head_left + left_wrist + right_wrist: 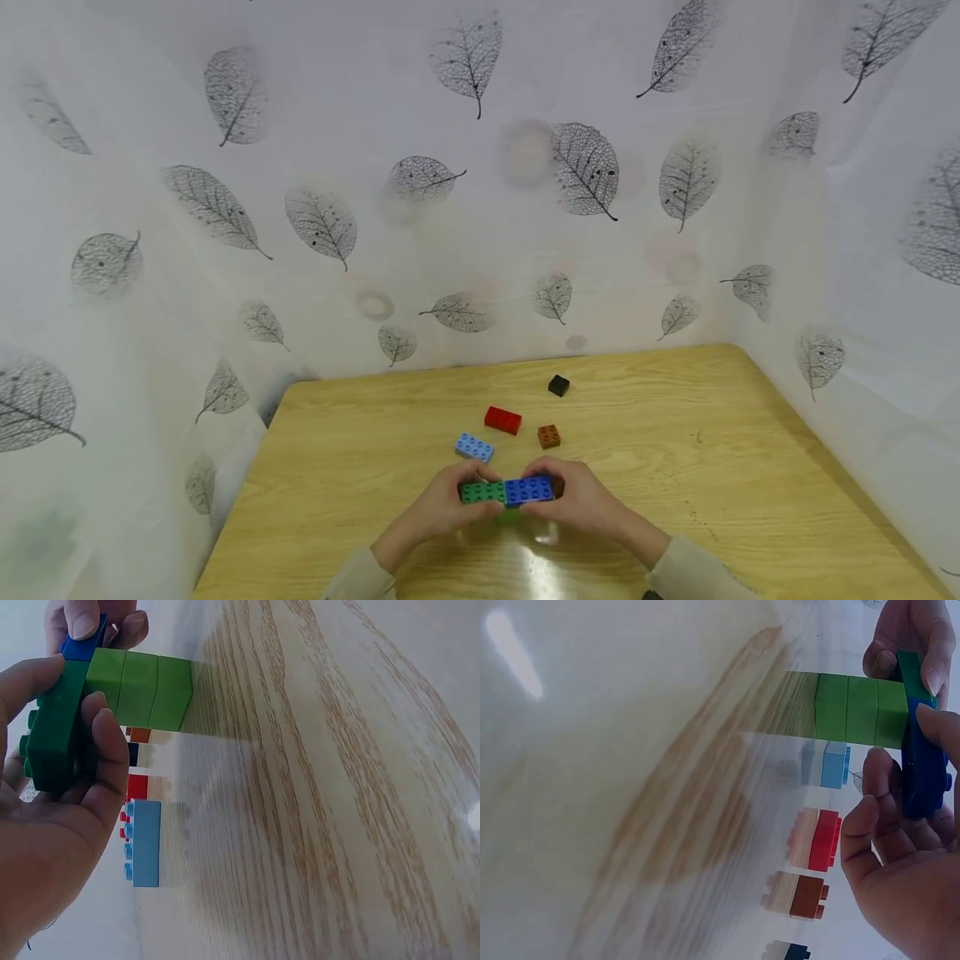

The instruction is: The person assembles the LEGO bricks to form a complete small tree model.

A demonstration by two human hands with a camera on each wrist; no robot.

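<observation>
A dark green toy building brick (483,493) and a dark blue one (529,491) lie end to end in the head view, studs up. My left hand (448,502) holds the green brick between thumb and fingers. The blue brick is pinched by my right hand (588,503) from the other side. Beneath their meeting ends stands a column of light green bricks (861,709), upright on the table and mostly hidden from above. Both wrist views show the two upper bricks at the column's top, jutting out to either side.
Beyond my hands, a light blue brick (474,447), a red brick (502,420), a brown brick (549,436) and a small black brick (558,385) lie on the wooden table (660,417). A pale curtain with leaf prints (465,250) hangs around the table's back and sides.
</observation>
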